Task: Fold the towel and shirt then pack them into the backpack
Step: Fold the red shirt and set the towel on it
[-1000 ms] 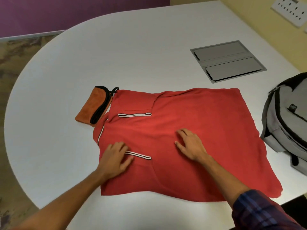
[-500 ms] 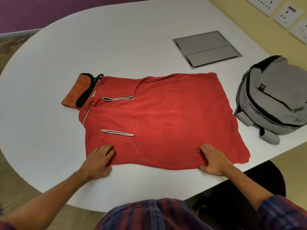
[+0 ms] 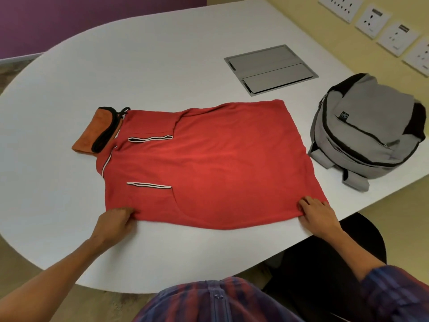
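since half a second ago both hands have shifted from lying flat at the shirt's near edge to gripping it. the left hand (image 3: 113, 223) curls its fingers round the lower-left corner of the red shirt (image 3: 209, 163); the right hand (image 3: 318, 212) pinches the lower-right corner, likely so the near edge can be lifted evenly for a fold. the folded orange towel (image 3: 92, 135) sits at centre left, touching the collar, and the backpack (image 3: 369, 129) waits at the right, seemingly zipped
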`<state>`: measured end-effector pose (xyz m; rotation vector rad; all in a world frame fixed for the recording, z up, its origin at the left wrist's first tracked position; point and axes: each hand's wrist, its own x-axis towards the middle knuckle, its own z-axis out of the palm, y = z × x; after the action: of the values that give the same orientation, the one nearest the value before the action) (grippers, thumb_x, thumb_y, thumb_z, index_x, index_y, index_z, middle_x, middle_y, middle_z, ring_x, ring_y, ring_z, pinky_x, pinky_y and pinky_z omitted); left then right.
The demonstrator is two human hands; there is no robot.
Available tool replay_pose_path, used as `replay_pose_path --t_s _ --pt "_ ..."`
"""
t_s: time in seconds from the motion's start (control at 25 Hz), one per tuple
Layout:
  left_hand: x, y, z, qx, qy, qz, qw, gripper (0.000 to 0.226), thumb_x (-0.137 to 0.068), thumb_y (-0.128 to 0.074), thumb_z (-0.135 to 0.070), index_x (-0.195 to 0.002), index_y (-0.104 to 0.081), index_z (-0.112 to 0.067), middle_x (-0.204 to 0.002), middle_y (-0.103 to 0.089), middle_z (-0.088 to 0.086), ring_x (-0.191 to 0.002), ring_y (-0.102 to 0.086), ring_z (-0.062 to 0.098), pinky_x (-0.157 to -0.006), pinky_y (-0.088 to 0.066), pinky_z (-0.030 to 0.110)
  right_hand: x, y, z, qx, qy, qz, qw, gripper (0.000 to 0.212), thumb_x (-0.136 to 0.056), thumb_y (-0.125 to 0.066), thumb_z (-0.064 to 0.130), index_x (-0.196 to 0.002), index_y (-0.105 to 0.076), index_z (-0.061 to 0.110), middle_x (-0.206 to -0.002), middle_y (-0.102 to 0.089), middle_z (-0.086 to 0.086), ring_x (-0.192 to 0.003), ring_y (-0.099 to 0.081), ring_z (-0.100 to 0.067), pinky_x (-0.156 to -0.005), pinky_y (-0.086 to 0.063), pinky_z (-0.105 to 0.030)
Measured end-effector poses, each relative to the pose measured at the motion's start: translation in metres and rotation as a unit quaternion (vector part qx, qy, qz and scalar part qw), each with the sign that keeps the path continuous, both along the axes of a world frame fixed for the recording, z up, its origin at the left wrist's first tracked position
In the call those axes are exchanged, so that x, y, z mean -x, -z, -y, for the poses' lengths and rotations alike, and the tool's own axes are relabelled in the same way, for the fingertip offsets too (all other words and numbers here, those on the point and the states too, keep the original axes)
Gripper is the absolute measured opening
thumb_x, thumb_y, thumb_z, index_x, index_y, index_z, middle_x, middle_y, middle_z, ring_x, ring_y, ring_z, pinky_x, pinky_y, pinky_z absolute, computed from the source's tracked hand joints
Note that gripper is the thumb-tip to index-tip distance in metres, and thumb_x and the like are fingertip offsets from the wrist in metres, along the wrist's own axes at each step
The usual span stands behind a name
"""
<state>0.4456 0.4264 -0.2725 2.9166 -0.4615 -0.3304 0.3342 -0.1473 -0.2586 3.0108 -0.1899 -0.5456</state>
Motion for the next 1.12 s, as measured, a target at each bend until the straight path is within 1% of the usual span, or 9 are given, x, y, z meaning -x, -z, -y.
replay_pose_path --t_s 0.12,0.2,0.32,0.48,0.6,0.88,0.96,1.04,1.12 --pt "-0.007 -0.007 -0.022 0.068 -0.049 -0.122 0.989 0.019 -0.078 -0.062 0.001 -0.083 -0.071 -0.016 -0.077 -0.071 0.000 -0.074 -0.067 0.028 -0.063 -0.052 0.036 0.001 -0.019 0.022 -0.087 0.023 -0.052 0.995 0.009 -0.082 -0.053 0.027 -0.091 -0.050 0.025 -0.086 -0.059 0.005 -0.078 -0.057 -0.020 -0.066 -0.037 -0.032" --pt "-0.011 -0.018 -0.038 0.109 -0.086 -0.208 0.968 0.019 -0.082 -0.065 0.001 -0.081 -0.075 -0.016 -0.077 -0.073 0.001 -0.076 -0.068 0.025 -0.070 -0.054 0.035 0.000 -0.031 0.034 -0.128 0.049 -0.116 0.984 0.007 -0.085 -0.057 0.026 -0.086 -0.050 0.025 -0.076 -0.059 0.007 -0.070 -0.055 -0.017 -0.061 -0.038 -0.030" --pt "-0.019 -0.035 -0.049 0.168 -0.148 -0.263 0.939 0.011 -0.084 -0.071 -0.008 -0.084 -0.078 -0.017 -0.077 -0.075 0.002 -0.076 -0.070 0.023 -0.075 -0.057 0.033 -0.015 -0.043 0.054 -0.184 0.130 -0.084 0.971 0.011 -0.081 -0.065 0.016 -0.081 -0.058 0.025 -0.068 -0.064 0.002 -0.064 -0.058 -0.019 -0.061 -0.043 -0.031" --pt "-0.045 -0.070 -0.036 0.281 -0.262 -0.211 0.899 0.008 -0.082 -0.073 -0.017 -0.082 -0.076 -0.009 -0.076 -0.071 0.013 -0.072 -0.065 0.024 -0.069 -0.053 0.032 -0.056 -0.057 0.073 -0.273 0.221 0.049 0.935 0.008 -0.082 -0.072 0.011 -0.082 -0.072 0.019 -0.076 -0.071 -0.004 -0.075 -0.065 -0.022 -0.067 -0.047 -0.034" --pt "-0.078 -0.080 -0.023 0.325 -0.326 -0.159 0.873 0.015 -0.081 -0.075 -0.023 -0.090 -0.074 -0.011 -0.085 -0.070 0.004 -0.080 -0.063 0.015 -0.075 -0.048 0.027 -0.096 -0.061 0.074 -0.307 0.245 0.088 0.915 0.005 -0.084 -0.072 0.017 -0.083 -0.073 0.012 -0.079 -0.070 -0.009 -0.078 -0.063 -0.026 -0.070 -0.046 -0.036" --pt "-0.148 -0.060 0.000 0.387 -0.414 -0.103 0.818 0.032 -0.080 -0.076 -0.024 -0.105 -0.070 -0.005 -0.102 -0.068 0.011 -0.091 -0.059 0.022 -0.086 -0.049 0.042 -0.159 -0.014 0.079 -0.231 0.258 0.128 0.929 0.012 -0.088 -0.065 0.017 -0.094 -0.067 0.006 -0.086 -0.068 -0.017 -0.086 -0.061 -0.039 -0.074 -0.045 -0.039" --pt "-0.161 -0.051 0.003 0.396 -0.436 -0.099 0.802 0.035 -0.079 -0.076 -0.024 -0.106 -0.068 -0.004 -0.109 -0.067 0.013 -0.094 -0.060 0.024 -0.089 -0.048 0.038 -0.166 -0.005 0.074 -0.192 0.276 0.141 0.931 0.019 -0.089 -0.062 0.018 -0.103 -0.065 0.006 -0.095 -0.068 -0.020 -0.090 -0.061 -0.041 -0.079 -0.048 -0.043" --pt "-0.165 -0.042 0.008 0.346 -0.439 -0.087 0.825 0.038 -0.082 -0.074 -0.030 -0.109 -0.064 -0.005 -0.114 -0.066 0.017 -0.098 -0.061 0.029 -0.087 -0.046 0.036 -0.169 -0.003 0.061 -0.135 0.266 0.175 0.938 0.029 -0.091 -0.060 0.021 -0.115 -0.060 0.004 -0.105 -0.066 -0.022 -0.098 -0.060 -0.042 -0.085 -0.047 -0.048" --pt "-0.158 -0.035 0.014 0.219 -0.370 -0.014 0.903 0.043 -0.088 -0.064 -0.039 -0.116 -0.057 -0.007 -0.118 -0.062 0.018 -0.106 -0.059 0.036 -0.089 -0.046 0.044 -0.167 -0.002 0.041 -0.090 0.184 0.223 0.953 0.041 -0.094 -0.054 0.031 -0.123 -0.053 0.002 -0.120 -0.061 -0.022 -0.111 -0.055 -0.040 -0.094 -0.041 -0.052"
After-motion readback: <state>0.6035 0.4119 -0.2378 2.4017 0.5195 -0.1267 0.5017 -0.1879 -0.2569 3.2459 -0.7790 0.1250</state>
